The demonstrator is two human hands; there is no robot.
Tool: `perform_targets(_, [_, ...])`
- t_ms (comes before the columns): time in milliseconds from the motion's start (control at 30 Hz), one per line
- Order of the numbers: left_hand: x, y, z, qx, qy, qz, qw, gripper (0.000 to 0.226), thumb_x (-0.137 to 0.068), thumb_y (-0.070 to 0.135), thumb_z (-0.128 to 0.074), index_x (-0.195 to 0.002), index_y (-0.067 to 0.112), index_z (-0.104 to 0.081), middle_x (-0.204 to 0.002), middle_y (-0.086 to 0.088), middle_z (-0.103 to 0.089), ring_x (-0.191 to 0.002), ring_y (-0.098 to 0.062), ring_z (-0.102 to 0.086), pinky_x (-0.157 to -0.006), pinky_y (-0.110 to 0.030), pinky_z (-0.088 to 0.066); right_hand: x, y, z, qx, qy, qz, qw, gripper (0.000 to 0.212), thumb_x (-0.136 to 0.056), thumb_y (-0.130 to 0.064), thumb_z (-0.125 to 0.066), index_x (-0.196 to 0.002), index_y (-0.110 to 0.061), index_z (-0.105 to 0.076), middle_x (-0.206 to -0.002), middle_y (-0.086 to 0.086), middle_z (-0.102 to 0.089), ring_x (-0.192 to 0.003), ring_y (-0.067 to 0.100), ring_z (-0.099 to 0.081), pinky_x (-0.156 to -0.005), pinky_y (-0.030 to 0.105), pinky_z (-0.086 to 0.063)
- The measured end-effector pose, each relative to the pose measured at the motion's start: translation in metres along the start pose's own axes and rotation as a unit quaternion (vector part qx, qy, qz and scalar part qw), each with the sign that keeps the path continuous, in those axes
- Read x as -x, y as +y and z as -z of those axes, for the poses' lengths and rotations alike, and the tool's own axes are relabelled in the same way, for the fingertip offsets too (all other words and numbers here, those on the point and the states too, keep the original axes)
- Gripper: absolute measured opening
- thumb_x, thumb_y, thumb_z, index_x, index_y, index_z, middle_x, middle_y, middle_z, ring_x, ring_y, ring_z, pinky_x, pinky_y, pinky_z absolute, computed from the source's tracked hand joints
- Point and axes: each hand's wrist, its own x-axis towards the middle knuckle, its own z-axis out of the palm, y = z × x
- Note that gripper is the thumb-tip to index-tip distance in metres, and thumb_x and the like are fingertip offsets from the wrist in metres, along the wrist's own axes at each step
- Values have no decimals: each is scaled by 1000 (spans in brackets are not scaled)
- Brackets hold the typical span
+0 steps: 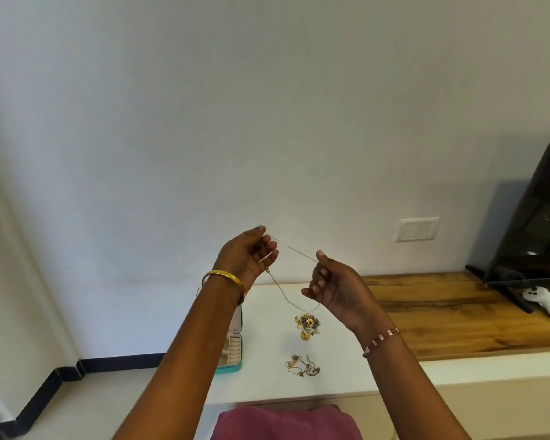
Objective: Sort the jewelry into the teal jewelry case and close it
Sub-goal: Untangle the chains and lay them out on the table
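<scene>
At frame centre, the left hand (250, 254) and right hand (329, 282) each pinched the thin, limp gold chain necklace (294, 249), stretched between them above the white counter (267, 328). Each grip was pressed together on the chain. Its ornate floral pendant (308, 323) hung below. Judgement: light, tangle-prone; hold near the ends. The open teal jewelry case (232, 354) sat lower left.

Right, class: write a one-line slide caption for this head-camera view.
Left hand and right hand hold a thin chain with floral pendant above the open teal case.
</scene>
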Motion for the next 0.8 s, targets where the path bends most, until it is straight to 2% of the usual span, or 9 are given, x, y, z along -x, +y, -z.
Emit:
perform_targets(100, [-4, 4, 13, 38, 27, -21, 999, 13, -87, 10, -54, -75, 11, -57, -53, 0, -60, -51, -11, -62, -56, -23, -57, -3, 7, 16, -22, 7, 2, 1000, 37, -77, -32, -60, -47, -18, -43, -43, -2, -34, -40, 12, -39, -60, 32, -49])
perform_targets(233, [-7, -1, 27, 62, 47, -37, 996, 15, -90, 9, -50, -76, 11, -56, -50, 1, -61, -49, -10, -62, -55, -23, -57, -4, 12, 23, -9, -34, 36, 999, 33, -77, -30, -58, -49, -17, -45, -43, -2, -32, -43, 13, -39, -62, 32, -51])
perform_targets(333, [-9, -11, 32, 81, 67, -37, 994, 17, -91, 8, -49, -75, 10, -55, -51, 0, -60, -47, -10, -61, -54, -23, -57, -8, 16, 23, -93, -34, 59, 993, 31, -77, -26, -59, -49, -16, -51, -42, -3, -38, -48, 14, -49, -68, 34, -55])
perform_targets(433, [-11, -23, 37, 78, 79, -32, 993, 17, -90, 6, -48, -76, 8, -56, -50, 0, -62, -47, -10, -63, -54, -24, -57, -16, 22, 28, -202, -28, 80, 976, 28, -52, -23, -85, -54, -10, -59, -40, 0, -44, -58, 20, -61, -78, 40, -57])
perform_targets(467, [-11, -28, 39, 75, 83, -30, 993, 16, -90, 6, -49, -77, 7, -57, -50, 0, -63, -49, -11, -64, -54, -24, -57, -18, 25, 30, -221, -23, 88, 971, 33, -43, -22, -89, -56, -9, -61, -39, 0, -43, -60, 22, -64, -80, 42, -56])
perform_targets(533, [-13, -37, 44, 77, 88, -23, 993, 15, -90, 5, -48, -78, 6, -57, -51, -1, -65, -51, -12, -66, -53, -24, -57, -21, 30, 32, -241, -21, 103, 965, 38, -37, -20, -91, -61, -8, -64, -38, 1, -40, -60, 23, -64, -80, 43, -56])
perform_targets(667, [-18, -52, 55, 93, 97, 7, 991, 14, -91, 5, -47, -80, 6, -56, -56, -3, -68, -56, -15, -68, -57, -26, -58, -27, 36, 32, -215, -47, 103, 970, 43, -53, -18, -82, -94, -12, -70, -46, -3, -41, -47, 11, -50, -64, 28, -55])
perform_targets(733, [-20, -58, 63, 85, 99, 15, 991, 14, -91, 5, -47, -81, 6, -56, -59, -4, -69, -57, -16, -68, -58, -27, -58, -30, 37, 33, -182, -28, 88, 979, 36, -69, -15, -67, -105, -14, -66, -48, -5, -40, -42, 8, -41, -50, 20, -47])
perform_targets(800, [-23, -66, 73, 53, 112, 23, 992, 12, -90, 4, -48, -82, 6, -57, -68, -7, -68, -58, -16, -68, -57, -27, -59, -34, 37, 36, -133, 8, 80, 988, 27, -85, -9, -50, -109, -14, -62, -47, -6, -39, -40, 7, -36, -44, 18, -38])
